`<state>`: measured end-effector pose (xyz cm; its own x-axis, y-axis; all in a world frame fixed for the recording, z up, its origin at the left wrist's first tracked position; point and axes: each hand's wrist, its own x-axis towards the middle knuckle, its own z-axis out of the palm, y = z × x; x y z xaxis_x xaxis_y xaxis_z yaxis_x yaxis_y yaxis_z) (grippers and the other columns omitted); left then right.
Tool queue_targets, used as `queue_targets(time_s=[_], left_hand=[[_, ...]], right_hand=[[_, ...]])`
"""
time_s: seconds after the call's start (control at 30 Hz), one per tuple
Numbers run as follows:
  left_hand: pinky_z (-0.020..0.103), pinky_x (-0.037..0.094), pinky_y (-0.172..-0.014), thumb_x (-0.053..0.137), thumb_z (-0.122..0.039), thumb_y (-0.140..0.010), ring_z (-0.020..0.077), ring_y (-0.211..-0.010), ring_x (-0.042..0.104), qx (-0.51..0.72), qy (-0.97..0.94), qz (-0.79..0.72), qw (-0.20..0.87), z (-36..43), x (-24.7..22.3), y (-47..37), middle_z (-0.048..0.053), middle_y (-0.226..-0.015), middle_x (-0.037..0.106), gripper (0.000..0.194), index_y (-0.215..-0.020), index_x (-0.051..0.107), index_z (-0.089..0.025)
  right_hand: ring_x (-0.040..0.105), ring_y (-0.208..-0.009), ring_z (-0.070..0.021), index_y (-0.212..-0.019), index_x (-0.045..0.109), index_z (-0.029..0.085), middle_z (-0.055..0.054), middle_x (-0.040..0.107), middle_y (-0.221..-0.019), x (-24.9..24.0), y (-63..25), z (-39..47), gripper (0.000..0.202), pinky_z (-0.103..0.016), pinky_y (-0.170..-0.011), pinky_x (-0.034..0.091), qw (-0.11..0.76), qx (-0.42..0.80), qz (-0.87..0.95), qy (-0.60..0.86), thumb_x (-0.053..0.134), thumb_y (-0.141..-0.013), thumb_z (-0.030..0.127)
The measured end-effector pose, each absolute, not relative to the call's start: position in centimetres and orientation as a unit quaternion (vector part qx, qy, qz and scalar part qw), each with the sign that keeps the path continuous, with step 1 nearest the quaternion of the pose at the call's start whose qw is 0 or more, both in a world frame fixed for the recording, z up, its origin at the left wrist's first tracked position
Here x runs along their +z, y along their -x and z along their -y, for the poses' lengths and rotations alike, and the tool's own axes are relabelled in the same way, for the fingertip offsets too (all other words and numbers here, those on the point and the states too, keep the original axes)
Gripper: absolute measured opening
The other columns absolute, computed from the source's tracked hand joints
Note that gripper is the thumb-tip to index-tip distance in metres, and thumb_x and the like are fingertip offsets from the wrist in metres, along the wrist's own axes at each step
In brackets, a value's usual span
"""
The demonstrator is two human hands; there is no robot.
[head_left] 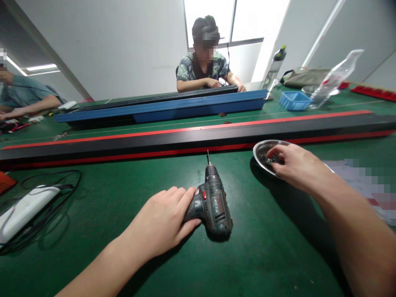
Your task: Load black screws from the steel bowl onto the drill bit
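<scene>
My left hand (167, 214) is wrapped around the handle of a dark cordless drill (216, 202). The drill lies on its side on the green table, its thin bit pointing away from me at a long black bar with red edges (173, 142). Over on the right, my right hand (292, 163) reaches into a round metal bowl (258, 154). Its fingers are curled together among small dark pieces (264, 159) that look like screws. What the fingertips pinch is too small to make out.
A blue channel-like length (198, 105) lies beyond the bar, with a co-worker (202, 62) seated behind it. A small blue basket (295, 101) and a clear plastic bottle (335, 78) stand back right. A white device (27, 210) with black cables lies left. Another person (27, 97) sits far left.
</scene>
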<state>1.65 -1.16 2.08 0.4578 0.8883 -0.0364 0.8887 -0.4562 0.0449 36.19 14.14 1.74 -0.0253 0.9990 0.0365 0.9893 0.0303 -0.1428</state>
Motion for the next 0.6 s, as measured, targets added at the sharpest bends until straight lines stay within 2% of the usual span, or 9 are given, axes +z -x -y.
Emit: queue_targets(time_s=[0.2,0.4,0.6], left_hand=[[0.044,0.054,-0.088,0.055,-0.048,-0.102,0.0283,-0.101,0.063,-0.004,-0.853,-0.520,0.031,1.3,2.1,-1.6,0.010,-0.116,0.067,0.055,-0.147,0.045,-0.019],[0.045,0.054,-0.088,0.055,-0.048,-0.102,0.0284,-0.101,0.062,-0.003,-0.853,-0.520,0.032,1.2,2.0,-1.6,0.010,-0.116,0.066,0.055,-0.147,0.044,-0.019],[0.044,0.054,-0.088,0.056,-0.048,-0.101,0.0283,-0.101,0.063,-0.002,-0.854,-0.520,0.029,1.2,2.0,-1.6,0.010,-0.116,0.067,0.055,-0.147,0.045,-0.019]], right_hand=[[0.066,-0.089,-0.0219,-0.109,0.074,0.025,-0.007,0.071,-0.106,1.5,-36.3,-14.1,0.027,-0.033,-0.076,0.046,0.070,0.046,0.727,0.681,0.060,-0.087,0.015],[0.067,-0.083,-0.0197,-0.111,0.073,0.025,-0.004,0.075,-0.097,2.3,-35.6,-13.7,0.024,-0.031,-0.072,0.045,0.061,0.082,0.701,0.705,0.067,-0.088,0.021],[0.068,-0.086,-0.0192,-0.113,0.073,0.024,-0.002,0.076,-0.097,2.6,-35.4,-13.4,0.022,-0.030,-0.075,0.046,0.065,0.100,0.699,0.705,0.066,-0.092,0.023]])
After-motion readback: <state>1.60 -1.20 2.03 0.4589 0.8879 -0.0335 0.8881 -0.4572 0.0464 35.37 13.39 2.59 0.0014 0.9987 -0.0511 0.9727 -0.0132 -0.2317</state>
